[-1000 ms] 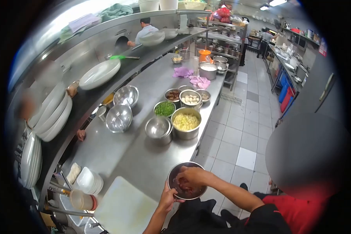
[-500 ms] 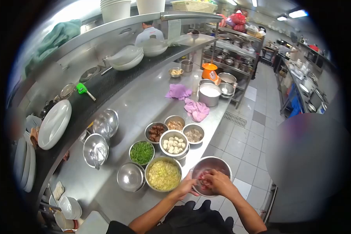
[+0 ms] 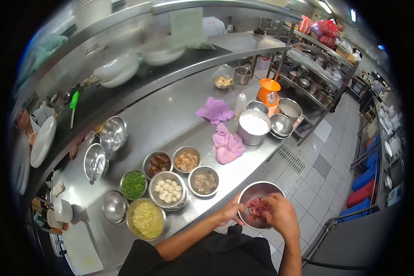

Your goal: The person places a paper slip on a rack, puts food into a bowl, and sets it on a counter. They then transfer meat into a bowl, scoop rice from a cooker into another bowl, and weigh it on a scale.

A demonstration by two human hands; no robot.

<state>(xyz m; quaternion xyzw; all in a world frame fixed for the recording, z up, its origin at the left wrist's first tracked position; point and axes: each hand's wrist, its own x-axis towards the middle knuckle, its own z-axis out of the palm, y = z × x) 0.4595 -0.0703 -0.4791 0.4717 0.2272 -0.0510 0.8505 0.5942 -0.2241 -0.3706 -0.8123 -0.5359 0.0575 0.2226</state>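
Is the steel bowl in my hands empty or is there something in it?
Not empty: reddish pieces lie inside the steel bowl, under the fingers of the right hand; the left hand grips its rim.

**Red meat, silver steel**

Red meat (image 3: 257, 207) shows in a silver bowl (image 3: 262, 188) off the grey worktop's (image 3: 170, 119) near edge. Green herbs (image 3: 134, 184), yellow shreds (image 3: 147, 219) and white balls (image 3: 168, 192) sit left. Purple cloths (image 3: 227, 146) lie mid-worktop, an orange scale (image 3: 268, 92) far right.

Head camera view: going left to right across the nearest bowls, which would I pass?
An empty steel bowl, steel bowl of yellow shreds, steel bowl of white balls, steel bowl of brown bits, steel bowl of red meat.
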